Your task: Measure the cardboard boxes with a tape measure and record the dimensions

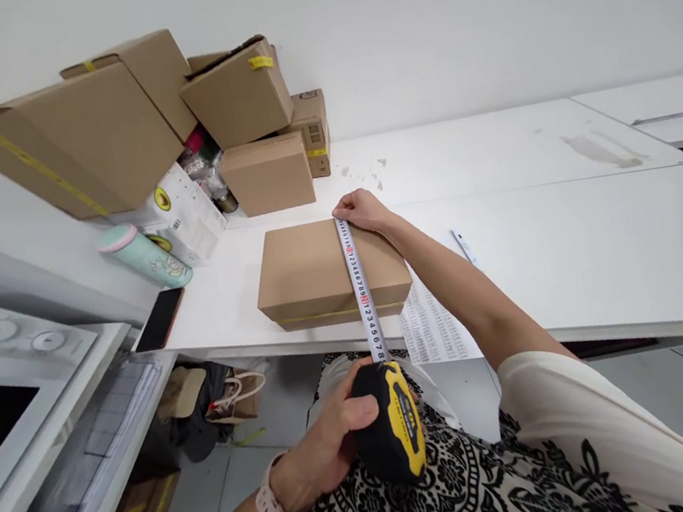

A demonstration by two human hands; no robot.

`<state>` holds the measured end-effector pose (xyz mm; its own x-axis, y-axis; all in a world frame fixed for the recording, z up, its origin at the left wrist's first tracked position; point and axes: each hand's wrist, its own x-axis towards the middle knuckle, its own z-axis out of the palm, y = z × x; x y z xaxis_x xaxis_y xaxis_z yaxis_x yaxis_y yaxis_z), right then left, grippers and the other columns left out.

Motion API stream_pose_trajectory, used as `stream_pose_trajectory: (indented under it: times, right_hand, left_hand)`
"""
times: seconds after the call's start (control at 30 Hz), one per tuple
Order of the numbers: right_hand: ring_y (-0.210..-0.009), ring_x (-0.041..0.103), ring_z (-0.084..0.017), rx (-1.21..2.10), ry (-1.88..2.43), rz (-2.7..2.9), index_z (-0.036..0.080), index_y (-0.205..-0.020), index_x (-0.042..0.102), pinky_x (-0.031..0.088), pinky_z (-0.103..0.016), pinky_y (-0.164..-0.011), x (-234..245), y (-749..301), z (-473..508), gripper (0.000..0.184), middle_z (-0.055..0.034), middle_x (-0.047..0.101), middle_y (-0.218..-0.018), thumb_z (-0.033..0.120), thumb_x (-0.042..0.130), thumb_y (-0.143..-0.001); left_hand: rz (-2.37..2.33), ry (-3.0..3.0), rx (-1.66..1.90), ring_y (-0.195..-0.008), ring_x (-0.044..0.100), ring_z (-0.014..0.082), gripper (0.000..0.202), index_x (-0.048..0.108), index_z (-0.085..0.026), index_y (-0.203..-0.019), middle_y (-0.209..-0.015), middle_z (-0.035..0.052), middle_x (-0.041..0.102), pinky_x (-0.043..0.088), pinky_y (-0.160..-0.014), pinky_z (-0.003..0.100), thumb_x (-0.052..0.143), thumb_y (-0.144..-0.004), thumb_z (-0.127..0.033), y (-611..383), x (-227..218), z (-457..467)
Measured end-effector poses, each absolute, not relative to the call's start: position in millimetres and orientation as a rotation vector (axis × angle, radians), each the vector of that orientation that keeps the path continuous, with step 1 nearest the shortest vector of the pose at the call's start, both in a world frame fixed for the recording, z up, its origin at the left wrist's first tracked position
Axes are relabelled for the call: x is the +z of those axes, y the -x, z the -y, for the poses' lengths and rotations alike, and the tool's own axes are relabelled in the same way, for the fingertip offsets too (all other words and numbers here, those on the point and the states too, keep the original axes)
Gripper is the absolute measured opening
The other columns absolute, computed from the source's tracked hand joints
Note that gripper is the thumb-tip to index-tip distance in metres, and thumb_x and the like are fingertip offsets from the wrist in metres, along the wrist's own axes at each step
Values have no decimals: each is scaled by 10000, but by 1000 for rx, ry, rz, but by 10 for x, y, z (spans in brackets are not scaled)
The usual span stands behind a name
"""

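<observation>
A flat brown cardboard box [311, 269] lies near the front edge of the white table [569, 249]. A white measuring tape blade [359, 287] runs across its top from back to front. My right hand [361, 211] pinches the tape's end down at the box's far edge. My left hand [335, 439] is wrapped round the black and yellow tape measure case [394, 422], held below the table edge over my lap.
Several cardboard boxes [242, 92] are piled at the back left against the wall, with a mint bottle [144, 256] and a white carton beside them. A black phone [160, 320], a printed sheet [434, 328] and a pen [464, 247] lie on the table. Bags sit on the floor.
</observation>
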<state>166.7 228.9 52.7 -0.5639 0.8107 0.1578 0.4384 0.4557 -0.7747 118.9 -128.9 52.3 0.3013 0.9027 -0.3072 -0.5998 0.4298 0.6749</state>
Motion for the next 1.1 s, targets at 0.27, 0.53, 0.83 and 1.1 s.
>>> stream_pose_trajectory:
  times: [0.27,0.53,0.83,1.1]
  right_hand:
    - [-807,623,-188,906,1102,2244,167,-845,738,474,-328,-807,561,-1673,-2256,196,-65,735,-869,334,637,-860]
    - [-788,595,-175,888,1095,2278,166,-811,709,430,-315,-754,589,-1692,-2241,201,-56,717,-851,333,613,-868]
    - [-752,555,-157,893,1100,2278,168,-761,671,390,-306,-716,582,-1687,-2250,211,-38,692,-829,343,606,-860]
    - [-768,558,-158,915,1125,2277,166,-769,669,399,-311,-739,619,-1690,-2222,208,-42,690,-838,338,598,-862]
  left_hand:
    - [-745,-383,1081,-1074,698,374,677,550,-285,-1378,-1231,132,705,509,-954,535,736,-762,-495,-1073,506,1447]
    - [-739,-294,1110,-993,719,368,740,541,-264,-1416,-1123,130,738,545,-898,525,717,-754,-544,-962,487,1537]
    - [-717,-279,1175,-934,723,337,776,467,-224,-1501,-1131,138,729,570,-854,501,679,-807,-501,-984,440,1593]
    - [-742,-276,1184,-928,728,333,782,448,-224,-1511,-1097,138,736,576,-824,472,664,-819,-515,-982,431,1632]
